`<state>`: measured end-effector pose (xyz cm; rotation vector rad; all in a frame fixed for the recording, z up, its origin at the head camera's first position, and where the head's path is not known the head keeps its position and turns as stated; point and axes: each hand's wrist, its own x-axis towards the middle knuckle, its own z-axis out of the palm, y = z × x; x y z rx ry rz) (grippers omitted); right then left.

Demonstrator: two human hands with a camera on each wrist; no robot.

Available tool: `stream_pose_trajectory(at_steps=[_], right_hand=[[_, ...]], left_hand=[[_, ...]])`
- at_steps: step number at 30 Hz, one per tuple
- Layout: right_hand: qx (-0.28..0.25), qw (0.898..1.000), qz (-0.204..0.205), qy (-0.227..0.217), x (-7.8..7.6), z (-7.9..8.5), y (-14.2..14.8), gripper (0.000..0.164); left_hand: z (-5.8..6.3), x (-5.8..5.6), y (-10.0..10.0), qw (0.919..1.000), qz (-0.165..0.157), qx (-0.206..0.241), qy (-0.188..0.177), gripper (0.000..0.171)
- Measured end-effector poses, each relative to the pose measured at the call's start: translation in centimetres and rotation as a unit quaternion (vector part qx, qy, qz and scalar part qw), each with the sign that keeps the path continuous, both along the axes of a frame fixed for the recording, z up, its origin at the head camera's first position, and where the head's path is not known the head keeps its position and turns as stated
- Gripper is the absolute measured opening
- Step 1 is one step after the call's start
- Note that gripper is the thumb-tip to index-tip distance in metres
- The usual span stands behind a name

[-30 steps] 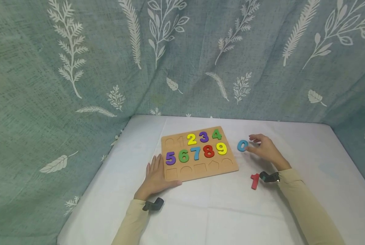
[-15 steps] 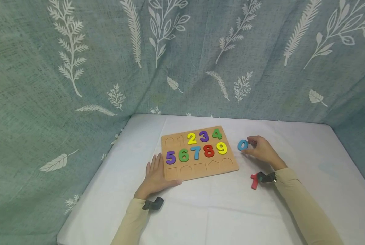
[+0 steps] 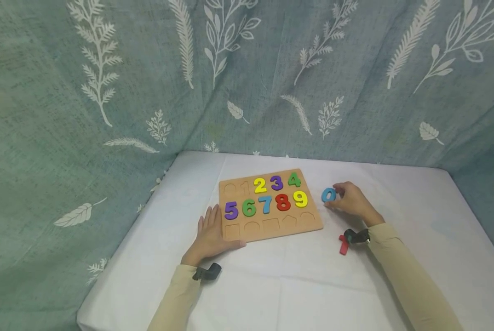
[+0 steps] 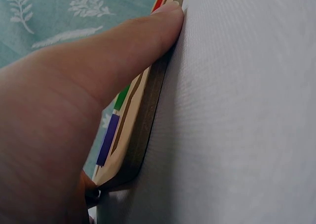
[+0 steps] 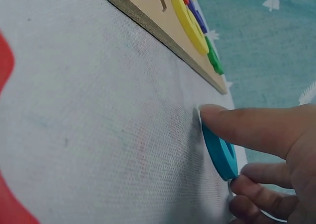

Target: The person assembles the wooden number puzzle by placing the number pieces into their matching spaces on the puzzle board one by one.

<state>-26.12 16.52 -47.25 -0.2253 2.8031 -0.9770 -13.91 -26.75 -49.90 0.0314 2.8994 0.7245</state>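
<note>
In the head view, my left hand [image 3: 209,240] lies along the left side of a wooden number puzzle board [image 3: 238,196], fingers straight. Its thumb [image 4: 153,29] stretches over the board's near edge in the left wrist view. To the right of the board, my right hand [image 3: 352,201] pinches a blue number 0 puzzle piece [image 3: 324,195]. The right wrist view has the thumb at one end of the piece [image 5: 217,152] and fingertips at the other. A red number 1 piece [image 3: 344,248] lies on the cloth, partly behind the right wrist camera.
Coloured pieces 2 to 9 sit in the board, such as the red 8 [image 3: 283,202]. The 0 and 1 recesses [image 3: 245,187] are vacant, as is the bottom row of shapes. A white cloth [image 3: 247,299] covers the table, with a patterned green curtain [image 3: 267,78] behind.
My right hand has moved slightly left and closed its thumb and fingers on the blue 0, which has barely shifted. The left hand and board stay put.
</note>
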Motion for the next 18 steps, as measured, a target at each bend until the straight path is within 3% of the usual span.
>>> stream_pose_trajectory(at_steps=[18], right_hand=[[0.02,1.0,0.01,0.009,-0.77,-0.29,-0.23,0.07]], left_hand=[[0.17,-0.05,0.05,0.9999,0.007,0.004,-0.01,0.149]])
